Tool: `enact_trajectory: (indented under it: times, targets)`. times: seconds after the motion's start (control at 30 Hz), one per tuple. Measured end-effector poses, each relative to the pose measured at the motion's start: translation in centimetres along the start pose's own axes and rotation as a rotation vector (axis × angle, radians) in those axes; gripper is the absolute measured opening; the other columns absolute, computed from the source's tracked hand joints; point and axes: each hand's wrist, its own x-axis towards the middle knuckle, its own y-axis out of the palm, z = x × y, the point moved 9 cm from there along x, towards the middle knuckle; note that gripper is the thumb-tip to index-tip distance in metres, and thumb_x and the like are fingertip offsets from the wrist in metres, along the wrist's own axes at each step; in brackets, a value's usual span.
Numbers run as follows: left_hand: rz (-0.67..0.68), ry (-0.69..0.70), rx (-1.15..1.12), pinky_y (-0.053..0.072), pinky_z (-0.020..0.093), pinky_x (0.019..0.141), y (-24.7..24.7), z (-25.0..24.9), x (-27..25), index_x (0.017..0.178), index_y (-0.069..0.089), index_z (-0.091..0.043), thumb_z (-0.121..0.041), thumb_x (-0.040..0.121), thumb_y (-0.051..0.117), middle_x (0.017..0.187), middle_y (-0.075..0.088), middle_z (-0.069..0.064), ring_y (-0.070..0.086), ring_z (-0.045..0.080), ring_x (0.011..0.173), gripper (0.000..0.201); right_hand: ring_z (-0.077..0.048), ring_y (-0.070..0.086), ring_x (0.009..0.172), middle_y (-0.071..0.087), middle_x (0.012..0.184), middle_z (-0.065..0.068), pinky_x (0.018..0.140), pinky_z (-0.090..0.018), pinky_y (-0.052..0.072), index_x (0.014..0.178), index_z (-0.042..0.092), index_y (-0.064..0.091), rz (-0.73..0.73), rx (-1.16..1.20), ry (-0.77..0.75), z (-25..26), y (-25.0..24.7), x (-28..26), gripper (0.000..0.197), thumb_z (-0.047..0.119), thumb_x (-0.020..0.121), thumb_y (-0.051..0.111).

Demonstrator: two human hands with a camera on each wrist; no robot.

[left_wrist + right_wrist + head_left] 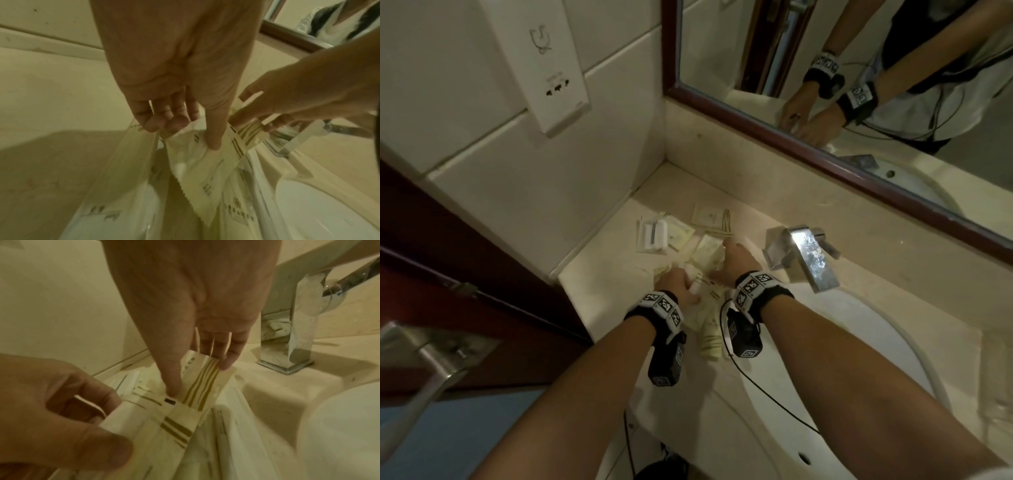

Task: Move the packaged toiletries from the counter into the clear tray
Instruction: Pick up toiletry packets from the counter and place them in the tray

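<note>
A heap of cream toiletry packets (705, 260) lies on the beige counter (619, 274) between the wall and the tap. My left hand (676, 284) pinches a cream packet (201, 170) between thumb and fingers (154, 125). Just right of it, my right hand (736, 260) pinches a packet with gold stripes (201, 391) by its top edge. A corner of the clear tray (285, 147) shows beside the packets in the left wrist view; the hands and packets hide most of it. More flat packets (654, 234) lie further back by the wall.
A chrome tap (804, 253) stands right of the hands, with the white basin (859, 377) in front of it. A framed mirror (859, 85) runs along the back. A tiled wall with a socket panel (551, 68) and a door handle (431, 359) are at left.
</note>
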Motion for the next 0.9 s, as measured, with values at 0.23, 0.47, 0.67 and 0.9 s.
enact_trajectory:
  times: [0.23,0.47,0.67,0.9]
  targets:
    - [0.009,0.054,-0.142,0.045,0.027,0.077,-2.4,-1.8,-0.9,0.098,0.067,-0.002,-0.018,0.072,0.079,0.104,0.068,0.02,0.064,0.032,0.1,0.032,-0.028,0.066,0.094,0.07,0.106,-0.011,0.081,-0.035,0.054,0.1,0.01,0.067,0.025,0.056,-0.057,0.2,-3.9,-1.8,0.029,0.034,0.085,0.066]
    - [-0.082,0.16,-0.092,0.045,0.028,0.075,-4.7,-7.2,-3.8,0.098,0.064,-0.001,-0.02,0.076,0.075,0.104,0.066,0.02,0.056,0.024,0.083,0.031,-0.025,0.066,0.099,0.071,0.103,-0.007,0.078,-0.026,0.053,0.109,0.007,0.068,-0.051,0.18,-0.166,-1.2,-10.5,-5.7,0.031,0.03,0.089,0.064]
    - [-0.173,0.288,-0.051,0.04,0.025,0.07,-5.1,-13.5,-7.5,0.083,0.061,-0.009,-0.017,0.075,0.073,0.08,0.056,0.007,0.052,0.02,0.077,0.016,-0.022,0.064,0.094,0.069,0.104,-0.01,0.077,-0.028,0.048,0.114,0.006,0.069,-0.059,0.279,-0.187,-5.3,-14.5,-10.2,0.03,0.025,0.091,0.065]
    - [-0.186,0.372,-0.068,0.041,0.026,0.069,-0.8,-22.1,-12.1,0.059,0.045,-0.02,-0.014,0.073,0.073,0.067,0.053,0.002,0.05,0.021,0.074,0.032,-0.017,0.061,0.081,0.065,0.102,-0.004,0.055,-0.018,0.046,0.121,0.008,0.063,-0.171,0.412,-0.117,-16.4,-18.9,-17.1,0.033,0.026,0.093,0.059]
